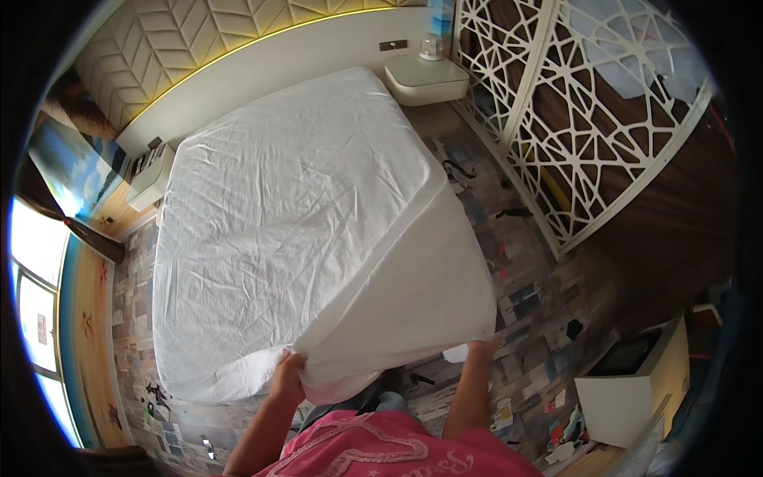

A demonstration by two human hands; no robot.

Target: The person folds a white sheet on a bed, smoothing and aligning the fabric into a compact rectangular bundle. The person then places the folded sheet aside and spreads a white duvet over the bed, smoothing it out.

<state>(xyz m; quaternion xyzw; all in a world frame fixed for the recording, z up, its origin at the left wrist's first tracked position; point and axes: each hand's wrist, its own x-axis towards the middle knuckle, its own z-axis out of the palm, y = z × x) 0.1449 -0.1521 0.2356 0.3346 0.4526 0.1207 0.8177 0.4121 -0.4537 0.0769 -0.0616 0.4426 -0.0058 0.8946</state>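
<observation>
A white bedsheet covers the large bed in front of me. Its top is wrinkled, and a fold runs diagonally from the bed's right edge down to my left hand. That hand grips the sheet's edge at the foot of the bed, with cloth bunched at the fingers. Farther right, my right hand is closed around the lower right corner of the sheet. A smooth panel of the sheet is stretched between the hands and the bed's right edge. The mattress beneath is hidden.
Nightstands flank the bed, one on the right bearing a glass and another at left. A white lattice screen stands at right. Scraps lie on the patterned floor near a white cabinet. Windows are at left.
</observation>
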